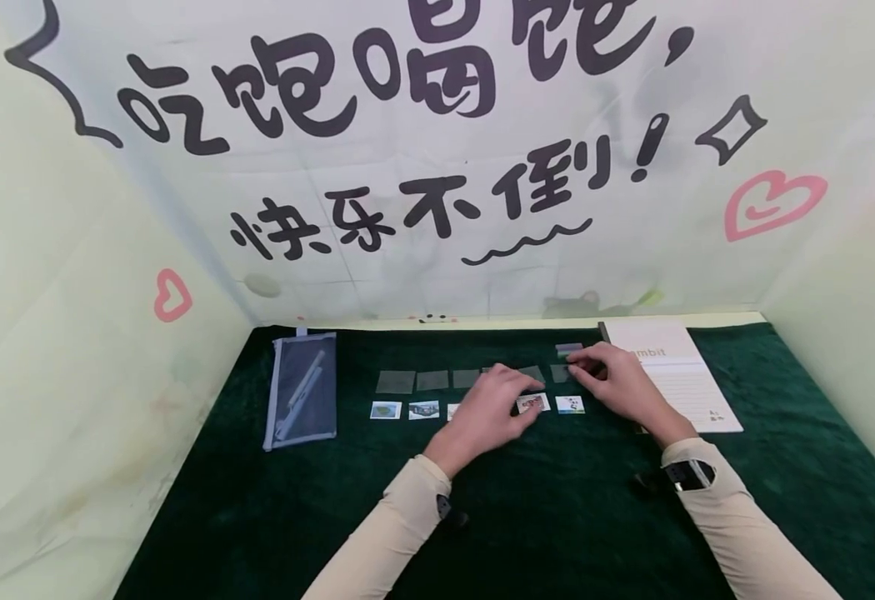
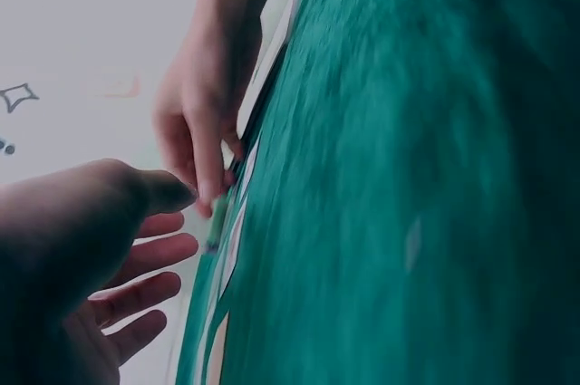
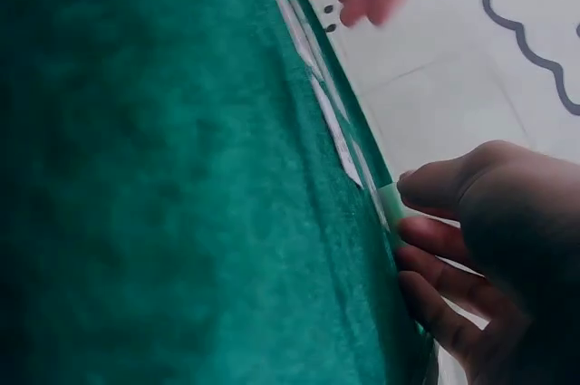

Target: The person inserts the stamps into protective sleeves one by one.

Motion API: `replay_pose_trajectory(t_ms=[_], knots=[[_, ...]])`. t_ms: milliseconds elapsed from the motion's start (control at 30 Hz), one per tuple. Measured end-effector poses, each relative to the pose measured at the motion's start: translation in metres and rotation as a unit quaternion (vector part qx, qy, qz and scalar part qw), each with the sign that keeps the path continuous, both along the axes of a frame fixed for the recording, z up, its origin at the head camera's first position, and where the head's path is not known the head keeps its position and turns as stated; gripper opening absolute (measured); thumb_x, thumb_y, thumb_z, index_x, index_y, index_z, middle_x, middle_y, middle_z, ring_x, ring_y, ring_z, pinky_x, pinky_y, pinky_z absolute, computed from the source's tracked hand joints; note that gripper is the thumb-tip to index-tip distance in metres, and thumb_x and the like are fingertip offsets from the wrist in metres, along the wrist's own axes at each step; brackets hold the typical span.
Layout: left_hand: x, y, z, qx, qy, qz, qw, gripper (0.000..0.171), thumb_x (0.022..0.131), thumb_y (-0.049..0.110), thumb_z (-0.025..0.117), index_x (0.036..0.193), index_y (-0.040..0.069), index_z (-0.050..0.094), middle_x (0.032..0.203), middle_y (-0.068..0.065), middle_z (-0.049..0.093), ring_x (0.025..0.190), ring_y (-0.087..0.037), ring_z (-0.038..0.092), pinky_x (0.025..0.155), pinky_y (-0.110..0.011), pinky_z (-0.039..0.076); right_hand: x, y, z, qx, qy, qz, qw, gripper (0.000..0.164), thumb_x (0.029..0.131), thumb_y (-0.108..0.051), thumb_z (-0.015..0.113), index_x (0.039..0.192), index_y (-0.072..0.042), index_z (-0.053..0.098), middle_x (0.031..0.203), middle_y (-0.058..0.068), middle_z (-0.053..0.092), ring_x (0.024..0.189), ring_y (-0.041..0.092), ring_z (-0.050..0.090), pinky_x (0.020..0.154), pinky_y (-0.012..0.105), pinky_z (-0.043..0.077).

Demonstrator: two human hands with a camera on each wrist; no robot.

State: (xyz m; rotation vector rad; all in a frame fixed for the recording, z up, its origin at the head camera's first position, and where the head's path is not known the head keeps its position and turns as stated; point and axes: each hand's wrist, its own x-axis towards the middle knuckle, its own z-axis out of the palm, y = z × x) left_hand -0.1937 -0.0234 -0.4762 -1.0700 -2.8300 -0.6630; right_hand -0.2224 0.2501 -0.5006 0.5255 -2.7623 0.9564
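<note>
My right hand (image 1: 621,383) is at the right end of a row of small clear plastic sleeves (image 1: 396,382). Its thumb and fingertips pinch the edge of the last clear sleeve (image 3: 391,202), which looks pale green in the right wrist view. My left hand (image 1: 486,408) hovers over the middle of the row, fingers apart and relaxed, holding nothing. It hides some sleeves and cards. Below the sleeves lies a row of small picture cards, among them a blue-green one (image 1: 386,410), a reddish one (image 1: 532,403) and a mostly white one (image 1: 570,405) at the right end.
A blue zip pouch (image 1: 310,417) with pens inside lies at the left on the dark green cloth (image 1: 542,525). At the right is a white notepad (image 1: 696,392), partly behind my right hand. A small stack of sleeves (image 1: 568,347) sits beyond the row, near the printed backdrop (image 1: 407,283).
</note>
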Motion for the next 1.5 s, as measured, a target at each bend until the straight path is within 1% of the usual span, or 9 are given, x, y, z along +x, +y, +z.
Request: replay_pose_trajectory(t_ms=[133,333,500,667,1000,1167,1267,1367,1500], knots=[[-0.002,0.023,-0.004,-0.027,0.018,-0.020,0.9993,0.033,0.109,0.038,0.066,0.138,0.023,0.073,0.137,0.006,0.074,0.124,-0.014,0.059,0.110,-0.037,0.052,-0.001,0.003,-0.003,-0.001,0.001,0.003,1.000,0.022,0.101,-0.014,0.077,0.121,-0.004,0.078,0.104,0.011,0.071,0.090,0.021,0.070,0.075,0.028,0.060],[-0.002,0.049,-0.008,-0.082,0.035,-0.011,0.9960,0.032,0.110,0.042,0.064,0.139,0.031,0.073,0.144,0.009,0.070,0.128,-0.014,0.057,0.115,-0.038,0.050,-0.002,0.007,-0.006,0.016,-0.024,0.007,1.000,0.028,0.101,-0.014,0.078,0.127,-0.003,0.077,0.108,0.013,0.067,0.095,0.025,0.068,0.078,0.035,0.061],[0.002,0.059,-0.015,-0.097,0.054,0.012,0.9937,0.028,0.110,0.041,0.063,0.135,0.035,0.076,0.140,0.010,0.070,0.123,-0.012,0.055,0.111,-0.034,0.052,-0.003,0.008,-0.009,0.012,-0.028,-0.001,1.000,0.029,0.100,-0.014,0.079,0.127,-0.004,0.076,0.110,0.014,0.067,0.097,0.027,0.067,0.080,0.038,0.061],[0.005,0.061,-0.018,-0.090,0.065,0.017,0.9937,0.026,0.110,0.040,0.064,0.133,0.036,0.077,0.136,0.011,0.070,0.122,-0.010,0.054,0.107,-0.031,0.052,-0.002,0.008,-0.007,0.008,-0.032,-0.008,0.999,0.029,0.100,-0.016,0.079,0.127,-0.004,0.076,0.112,0.015,0.068,0.098,0.027,0.067,0.081,0.037,0.060],[0.004,0.057,-0.017,-0.029,0.043,0.025,0.9983,0.036,0.106,0.036,0.072,0.142,0.031,0.069,0.136,0.008,0.071,0.119,-0.011,0.058,0.113,-0.030,0.051,-0.002,0.006,-0.010,0.003,-0.029,-0.021,0.999,0.030,0.098,-0.020,0.082,0.125,-0.007,0.077,0.114,0.015,0.070,0.098,0.026,0.065,0.081,0.035,0.057],[0.004,0.057,-0.015,0.032,0.007,0.001,0.9995,0.033,0.105,0.022,0.075,0.137,0.026,0.070,0.118,0.009,0.071,0.100,-0.002,0.062,0.098,-0.019,0.056,-0.002,0.008,-0.012,-0.002,-0.023,-0.021,1.000,0.028,0.098,-0.017,0.082,0.124,-0.007,0.077,0.114,0.014,0.071,0.098,0.026,0.065,0.081,0.034,0.056],[0.003,0.056,-0.013,0.056,-0.014,-0.005,0.9983,0.032,0.104,0.018,0.075,0.135,0.024,0.071,0.111,0.010,0.072,0.094,0.002,0.064,0.092,-0.013,0.056,-0.003,0.007,-0.012,-0.005,-0.023,-0.021,1.000,0.028,0.098,-0.016,0.082,0.124,-0.007,0.077,0.113,0.014,0.071,0.098,0.026,0.065,0.081,0.033,0.056],[0.002,0.054,-0.012,0.083,-0.036,-0.004,0.9959,0.028,0.105,0.018,0.074,0.133,0.022,0.072,0.111,0.009,0.076,0.095,0.005,0.068,0.091,-0.010,0.055,-0.002,0.007,-0.011,-0.007,-0.026,-0.017,0.999,0.029,0.097,-0.015,0.082,0.125,-0.007,0.076,0.114,0.015,0.072,0.098,0.027,0.066,0.081,0.033,0.057],[0.001,0.050,-0.010,0.139,-0.071,-0.006,0.9878,0.019,0.108,0.019,0.068,0.127,0.019,0.073,0.112,0.004,0.080,0.095,0.005,0.071,0.088,-0.009,0.055,-0.001,0.006,-0.008,-0.008,-0.026,-0.016,1.000,0.028,0.097,-0.013,0.082,0.124,-0.007,0.076,0.114,0.014,0.074,0.098,0.026,0.067,0.081,0.035,0.058]])
